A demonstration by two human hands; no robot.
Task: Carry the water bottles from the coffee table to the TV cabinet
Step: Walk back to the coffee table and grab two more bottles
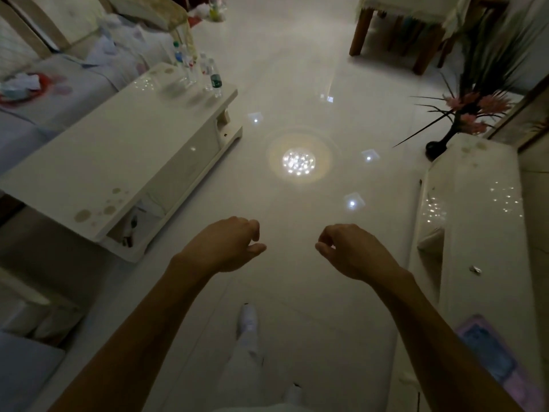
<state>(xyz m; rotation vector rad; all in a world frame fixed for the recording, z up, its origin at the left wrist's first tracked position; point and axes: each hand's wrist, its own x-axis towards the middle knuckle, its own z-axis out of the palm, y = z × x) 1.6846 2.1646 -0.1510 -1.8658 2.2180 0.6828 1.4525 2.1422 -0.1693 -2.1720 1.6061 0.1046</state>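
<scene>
Several clear water bottles (pixel 208 74) stand upright in a cluster at the far end of the white coffee table (pixel 118 144) on the left. One has a green label (pixel 216 81), another a blue one. The white TV cabinet (pixel 475 221) runs along the right side. My left hand (pixel 228 245) and my right hand (pixel 347 251) hang out in front of me over the glossy floor, between the two pieces of furniture. Both hands hold nothing, with the fingers loosely curled and apart.
A sofa (pixel 44 93) with scattered cloths lies behind the coffee table. A dark vase with pink flowers (pixel 463 114) stands at the cabinet's far end. A wooden-legged table (pixel 416 31) is at the back right. A pink object (pixel 493 358) rests on the cabinet's near end.
</scene>
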